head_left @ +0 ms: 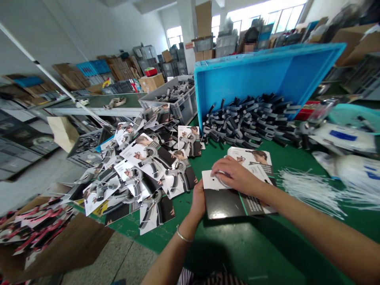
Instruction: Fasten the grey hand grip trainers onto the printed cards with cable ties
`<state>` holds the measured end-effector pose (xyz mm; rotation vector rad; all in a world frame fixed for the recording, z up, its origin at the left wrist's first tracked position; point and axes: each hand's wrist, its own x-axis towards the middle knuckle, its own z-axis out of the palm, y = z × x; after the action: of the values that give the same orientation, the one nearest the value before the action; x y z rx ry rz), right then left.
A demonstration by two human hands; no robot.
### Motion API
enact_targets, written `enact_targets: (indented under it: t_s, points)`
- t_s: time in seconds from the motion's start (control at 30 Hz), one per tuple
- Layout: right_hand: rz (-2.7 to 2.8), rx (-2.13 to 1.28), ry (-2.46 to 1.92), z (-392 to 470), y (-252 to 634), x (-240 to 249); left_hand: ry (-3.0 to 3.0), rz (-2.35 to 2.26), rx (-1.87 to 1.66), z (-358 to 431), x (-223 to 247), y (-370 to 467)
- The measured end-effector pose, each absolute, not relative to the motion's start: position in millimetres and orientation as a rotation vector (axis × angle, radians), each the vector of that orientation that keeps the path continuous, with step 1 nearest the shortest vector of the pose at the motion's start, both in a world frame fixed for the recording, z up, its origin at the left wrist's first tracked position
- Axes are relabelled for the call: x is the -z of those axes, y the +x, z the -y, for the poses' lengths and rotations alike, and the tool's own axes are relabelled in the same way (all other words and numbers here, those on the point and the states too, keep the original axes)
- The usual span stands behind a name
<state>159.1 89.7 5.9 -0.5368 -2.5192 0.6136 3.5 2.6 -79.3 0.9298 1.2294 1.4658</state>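
In front of me lies a stack of printed backing cards (224,204), white on top and black below. My left hand (198,200) grips the top card by its left edge, thumb along the side and fingers hidden beneath. Across the card's upper part my right hand (236,176) is bent with fingers pinched together near a small hole. A thin pale curved strip shows under those fingers, too unclear to name. White cable ties (310,192) lie in a loose pile to the right. Left of the stack are many carded hand grip strengtheners (152,158), heaped and overlapping.
Behind the cards, a tipped blue crate (267,73) spills loose hand grips (246,122) onto the green table (237,245). A grey crate (185,105) holds more. Plastic bags (344,136) stand right. A cardboard box (68,245) sits low left. A person (251,37) is behind the crate.
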Motion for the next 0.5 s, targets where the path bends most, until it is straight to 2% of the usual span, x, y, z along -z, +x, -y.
enact_targets:
  t_s: [0.5]
  points:
    - [2.561,-0.736,-0.592,-84,160,-7,0.916,-1.173,-1.423,9,67,-7]
